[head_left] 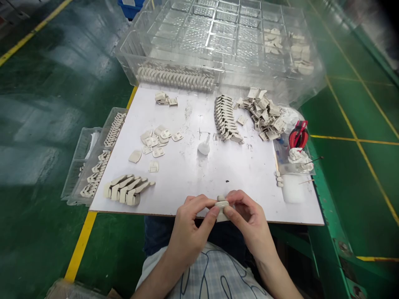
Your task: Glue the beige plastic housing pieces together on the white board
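Between both hands, at the front edge of the white board (187, 187), is a small beige plastic part (222, 204). My left hand (195, 220) pinches its left side between thumb and fingers. On the right side, my right hand (247, 216) grips it the same way. Its exact kind is partly hidden by the fingers. Left of the hands, a row of beige folded parts (126, 189) lies on the board. Flat beige plates (152, 141) are scattered farther back. A small white squeeze bottle with a narrow nozzle (204, 147) stands near the middle.
A clear divided tray (215, 37) stands behind the board. A curved row of beige parts (226, 118) and a loose pile (264, 112) lie back right. At the right edge are a red-and-black tool (298, 134) and a white block (293, 189). Clear boxes (93, 158) flank the left.
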`<action>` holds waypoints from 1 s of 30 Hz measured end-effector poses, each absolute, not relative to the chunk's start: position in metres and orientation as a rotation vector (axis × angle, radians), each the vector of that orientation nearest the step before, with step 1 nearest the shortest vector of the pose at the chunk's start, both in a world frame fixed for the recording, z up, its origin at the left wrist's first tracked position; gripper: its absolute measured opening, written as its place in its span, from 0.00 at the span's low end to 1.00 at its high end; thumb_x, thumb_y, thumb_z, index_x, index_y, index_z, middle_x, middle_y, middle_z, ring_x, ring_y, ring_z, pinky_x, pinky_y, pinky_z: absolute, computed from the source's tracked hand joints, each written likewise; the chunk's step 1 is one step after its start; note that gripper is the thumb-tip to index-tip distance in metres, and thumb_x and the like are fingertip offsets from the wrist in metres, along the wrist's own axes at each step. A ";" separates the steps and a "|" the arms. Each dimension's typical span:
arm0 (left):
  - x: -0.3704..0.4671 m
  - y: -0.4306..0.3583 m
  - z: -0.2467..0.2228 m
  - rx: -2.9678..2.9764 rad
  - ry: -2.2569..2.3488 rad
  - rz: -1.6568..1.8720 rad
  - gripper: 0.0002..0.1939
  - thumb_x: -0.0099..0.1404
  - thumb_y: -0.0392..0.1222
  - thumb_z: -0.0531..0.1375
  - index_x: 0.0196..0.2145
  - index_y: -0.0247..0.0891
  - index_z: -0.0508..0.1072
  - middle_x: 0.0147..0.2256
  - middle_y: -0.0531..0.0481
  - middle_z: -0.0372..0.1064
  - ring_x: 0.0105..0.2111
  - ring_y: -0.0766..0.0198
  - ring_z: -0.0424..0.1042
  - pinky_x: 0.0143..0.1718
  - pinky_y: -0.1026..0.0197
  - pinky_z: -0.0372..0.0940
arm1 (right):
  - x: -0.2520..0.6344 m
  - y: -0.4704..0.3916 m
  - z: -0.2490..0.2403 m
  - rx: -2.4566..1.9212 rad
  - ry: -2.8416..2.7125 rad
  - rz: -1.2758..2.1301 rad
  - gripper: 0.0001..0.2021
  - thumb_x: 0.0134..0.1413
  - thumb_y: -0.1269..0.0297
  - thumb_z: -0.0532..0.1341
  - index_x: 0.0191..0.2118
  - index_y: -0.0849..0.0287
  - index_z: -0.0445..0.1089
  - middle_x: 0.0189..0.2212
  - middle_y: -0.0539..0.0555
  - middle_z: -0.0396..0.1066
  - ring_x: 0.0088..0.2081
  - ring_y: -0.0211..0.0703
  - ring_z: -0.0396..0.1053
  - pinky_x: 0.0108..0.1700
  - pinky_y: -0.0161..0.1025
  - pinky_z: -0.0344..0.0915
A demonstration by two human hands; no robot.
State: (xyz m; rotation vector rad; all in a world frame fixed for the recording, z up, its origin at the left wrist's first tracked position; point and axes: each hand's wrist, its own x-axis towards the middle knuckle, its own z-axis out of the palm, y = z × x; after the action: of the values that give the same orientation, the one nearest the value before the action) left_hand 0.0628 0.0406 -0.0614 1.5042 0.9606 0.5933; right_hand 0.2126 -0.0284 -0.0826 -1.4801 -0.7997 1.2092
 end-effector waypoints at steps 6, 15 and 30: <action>0.060 0.044 -0.068 1.445 0.995 0.673 0.12 0.70 0.45 0.57 0.36 0.42 0.80 0.29 0.50 0.73 0.31 0.61 0.68 0.35 0.58 0.62 | 0.212 -0.028 -0.085 -1.453 -0.825 1.226 0.11 0.60 0.52 0.65 0.42 0.52 0.71 0.37 0.51 0.68 0.41 0.42 0.66 0.44 0.37 0.62; 0.052 0.058 -0.097 1.084 0.712 0.465 0.22 0.58 0.62 0.67 0.33 0.38 0.79 0.30 0.49 0.63 0.34 0.60 0.62 0.37 0.58 0.62 | 0.211 -0.013 -0.081 -1.216 -0.585 1.464 0.16 0.53 0.49 0.69 0.36 0.57 0.73 0.33 0.52 0.69 0.36 0.41 0.66 0.39 0.37 0.61; 0.043 0.069 -0.106 0.757 0.705 0.812 0.24 0.50 0.61 0.73 0.37 0.41 0.81 0.37 0.49 0.63 0.34 0.64 0.62 0.33 0.63 0.58 | 0.207 0.015 -0.080 -1.542 -0.899 1.070 0.15 0.59 0.47 0.64 0.40 0.52 0.78 0.36 0.53 0.71 0.39 0.44 0.67 0.45 0.39 0.63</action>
State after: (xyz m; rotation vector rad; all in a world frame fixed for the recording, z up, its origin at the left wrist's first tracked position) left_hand 0.0430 0.0688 -0.1063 0.7568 0.7047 0.8124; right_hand 0.2072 0.0147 -0.0796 -1.5423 -0.8990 1.0698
